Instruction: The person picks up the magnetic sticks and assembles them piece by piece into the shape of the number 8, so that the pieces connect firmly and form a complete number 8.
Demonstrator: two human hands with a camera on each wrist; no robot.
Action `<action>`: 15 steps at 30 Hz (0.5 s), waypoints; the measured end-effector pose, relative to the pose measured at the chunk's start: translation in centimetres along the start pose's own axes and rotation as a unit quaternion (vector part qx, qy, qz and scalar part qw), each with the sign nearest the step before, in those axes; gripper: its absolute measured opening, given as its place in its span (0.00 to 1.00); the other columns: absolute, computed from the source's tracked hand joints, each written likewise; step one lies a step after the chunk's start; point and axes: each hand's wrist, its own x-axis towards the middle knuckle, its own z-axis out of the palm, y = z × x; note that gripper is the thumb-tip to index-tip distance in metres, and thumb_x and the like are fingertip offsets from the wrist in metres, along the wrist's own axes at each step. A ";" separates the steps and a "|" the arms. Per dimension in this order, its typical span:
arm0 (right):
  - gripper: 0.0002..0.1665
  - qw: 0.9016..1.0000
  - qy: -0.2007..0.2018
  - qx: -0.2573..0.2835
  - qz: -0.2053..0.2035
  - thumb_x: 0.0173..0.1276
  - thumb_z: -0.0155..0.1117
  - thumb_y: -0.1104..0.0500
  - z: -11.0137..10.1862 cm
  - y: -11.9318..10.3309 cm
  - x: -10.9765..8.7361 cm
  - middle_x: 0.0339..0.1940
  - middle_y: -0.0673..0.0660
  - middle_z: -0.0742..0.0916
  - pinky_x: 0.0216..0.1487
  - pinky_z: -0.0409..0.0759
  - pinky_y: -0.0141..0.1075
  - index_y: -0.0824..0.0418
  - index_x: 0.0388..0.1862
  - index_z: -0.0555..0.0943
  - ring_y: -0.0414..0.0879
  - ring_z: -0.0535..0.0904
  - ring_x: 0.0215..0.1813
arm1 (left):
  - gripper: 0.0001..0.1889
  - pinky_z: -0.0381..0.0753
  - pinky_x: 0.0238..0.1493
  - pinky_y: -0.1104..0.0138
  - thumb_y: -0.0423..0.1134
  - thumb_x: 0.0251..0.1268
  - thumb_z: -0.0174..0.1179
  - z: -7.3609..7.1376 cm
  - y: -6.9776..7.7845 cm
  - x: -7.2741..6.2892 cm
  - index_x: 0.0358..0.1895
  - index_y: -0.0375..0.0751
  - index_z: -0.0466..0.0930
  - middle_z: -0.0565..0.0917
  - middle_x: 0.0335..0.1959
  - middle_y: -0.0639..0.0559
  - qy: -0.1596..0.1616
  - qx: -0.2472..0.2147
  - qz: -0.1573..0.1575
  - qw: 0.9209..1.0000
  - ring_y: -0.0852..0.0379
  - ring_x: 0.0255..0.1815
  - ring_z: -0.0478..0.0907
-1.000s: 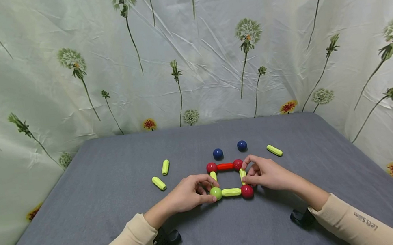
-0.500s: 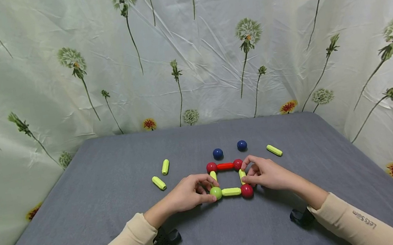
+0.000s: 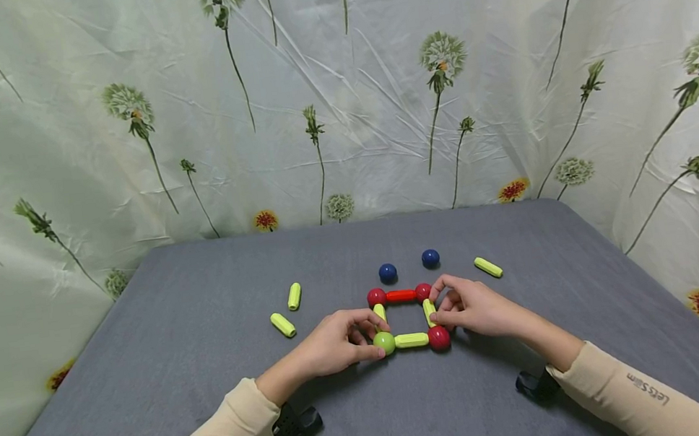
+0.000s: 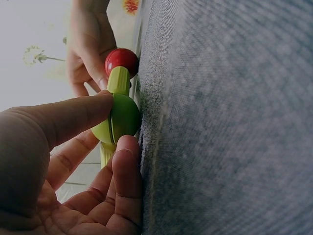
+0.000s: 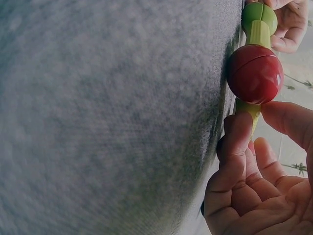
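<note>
Magnetic-looking balls and rods form a four-sided frame on the cloth. Its far side is a red rod [image 3: 401, 296] between two red balls [image 3: 377, 297]; its near side is a yellow-green rod [image 3: 412, 340] joining a green ball [image 3: 384, 343] to a red ball [image 5: 255, 74]. With thumb and fingers my left hand [image 3: 337, 344] pinches the green ball at the near left corner. My right hand [image 3: 477, 306] pinches the right-side yellow-green rod [image 3: 429, 313], thumb and fingertips on opposite sides of it, just beyond the near red ball. The left-side rod [image 3: 379, 312] is partly behind my left fingers.
Two blue balls [image 3: 387, 273] lie beyond the frame. Loose yellow-green rods lie to the left [image 3: 283, 325] and at the right [image 3: 489, 267]. Grey cloth [image 3: 205, 323] covers the table, and a flowered curtain [image 3: 378, 134] hangs behind it.
The right-side rod has shifted slightly left, its far end coming more in line with the far right red ball. Both hands have stayed nearly in place.
</note>
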 end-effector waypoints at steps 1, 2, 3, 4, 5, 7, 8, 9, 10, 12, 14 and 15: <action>0.19 1.000 0.001 0.000 -0.001 0.71 0.71 0.52 0.0 0.0 0.0 0.32 0.51 0.88 0.30 0.73 0.32 0.59 0.52 0.75 0.41 0.77 0.29 | 0.14 0.76 0.30 0.69 0.40 0.65 0.73 0.0 0.0 0.0 0.53 0.50 0.86 0.86 0.43 0.49 0.000 0.000 0.000 1.000 0.60 0.32 0.80; 0.19 1.000 0.001 0.001 -0.003 0.71 0.71 0.52 0.0 0.0 0.0 0.32 0.51 0.88 0.30 0.73 0.32 0.59 0.52 0.75 0.41 0.77 0.29 | 0.14 0.76 0.30 0.69 0.40 0.65 0.73 0.0 0.0 0.0 0.52 0.51 0.86 0.86 0.43 0.49 0.000 0.000 0.000 1.000 0.60 0.32 0.79; 0.20 1.000 0.000 0.001 -0.006 0.71 0.71 0.52 0.0 0.1 0.0 0.32 0.51 0.88 0.30 0.73 0.32 0.60 0.52 0.75 0.42 0.77 0.30 | 0.14 0.76 0.30 0.69 0.40 0.65 0.73 0.0 0.0 0.0 0.52 0.51 0.86 0.86 0.43 0.49 0.000 0.000 0.000 1.000 0.60 0.32 0.79; 0.20 1.000 -0.001 0.002 -0.006 0.71 0.71 0.52 0.0 0.1 0.0 0.32 0.51 0.88 0.30 0.73 0.32 0.60 0.52 0.75 0.42 0.77 0.30 | 0.14 0.76 0.30 0.69 0.40 0.65 0.73 0.0 0.0 0.0 0.52 0.51 0.86 0.86 0.43 0.49 0.000 0.000 0.001 1.000 0.60 0.31 0.79; 0.20 1.000 -0.001 0.002 -0.007 0.71 0.71 0.52 0.0 0.1 0.0 0.32 0.51 0.88 0.30 0.73 0.32 0.60 0.52 0.75 0.42 0.77 0.30 | 0.14 0.76 0.29 0.69 0.40 0.65 0.73 0.0 0.0 0.0 0.52 0.51 0.86 0.86 0.43 0.49 0.000 0.000 0.001 1.000 0.60 0.31 0.79; 0.19 1.000 -0.003 0.002 -0.006 0.71 0.71 0.52 0.0 0.1 0.0 0.32 0.51 0.88 0.30 0.73 0.32 0.60 0.52 0.75 0.42 0.77 0.30 | 0.14 0.76 0.29 0.69 0.39 0.65 0.73 0.0 0.0 0.0 0.52 0.51 0.86 0.86 0.42 0.49 -0.001 -0.001 0.002 1.000 0.60 0.31 0.79; 0.19 1.000 -0.004 0.002 -0.006 0.71 0.71 0.52 0.0 0.1 0.0 0.32 0.51 0.88 0.30 0.73 0.32 0.60 0.52 0.75 0.42 0.77 0.30 | 0.14 0.76 0.29 0.69 0.39 0.65 0.73 0.0 0.0 0.0 0.52 0.50 0.86 0.86 0.42 0.49 0.000 -0.002 0.003 1.000 0.60 0.31 0.79; 0.19 1.000 -0.006 0.001 -0.006 0.72 0.71 0.52 0.0 0.1 0.0 0.32 0.51 0.88 0.30 0.72 0.32 0.60 0.52 0.75 0.42 0.77 0.30 | 0.14 0.76 0.29 0.69 0.39 0.65 0.73 0.0 0.0 0.0 0.52 0.50 0.86 0.86 0.42 0.49 0.000 -0.002 0.003 1.000 0.60 0.30 0.79; 0.19 1.000 -0.008 0.000 -0.006 0.72 0.71 0.52 0.0 0.1 0.0 0.32 0.51 0.88 0.30 0.72 0.32 0.59 0.52 0.76 0.42 0.77 0.30 | 0.14 0.76 0.29 0.69 0.39 0.65 0.73 0.0 0.0 0.0 0.52 0.50 0.86 0.86 0.42 0.49 0.000 -0.003 0.004 1.000 0.60 0.30 0.79; 0.19 1.000 -0.013 0.000 -0.007 0.72 0.71 0.51 0.0 0.1 0.0 0.32 0.51 0.87 0.30 0.72 0.32 0.59 0.52 0.76 0.42 0.77 0.30 | 0.14 0.75 0.29 0.69 0.39 0.65 0.73 0.0 0.0 0.0 0.53 0.50 0.86 0.86 0.42 0.49 0.000 -0.003 0.004 1.000 0.60 0.30 0.79; 0.18 1.000 -0.022 0.003 -0.014 0.73 0.70 0.51 -0.2 0.2 -0.2 0.32 0.52 0.87 0.30 0.72 0.32 0.59 0.52 0.76 0.42 0.77 0.31 | 0.14 0.75 0.29 0.69 0.39 0.65 0.73 0.0 0.0 0.0 0.53 0.50 0.86 0.86 0.42 0.49 0.000 -0.002 0.003 1.000 0.60 0.30 0.79; 0.18 0.999 -0.029 0.005 -0.020 0.73 0.70 0.51 -0.2 0.2 -0.3 0.33 0.52 0.87 0.30 0.73 0.32 0.59 0.52 0.77 0.42 0.77 0.31 | 0.14 0.75 0.29 0.69 0.39 0.65 0.73 0.0 0.0 0.0 0.53 0.50 0.86 0.86 0.42 0.49 0.001 -0.002 0.002 1.000 0.60 0.30 0.79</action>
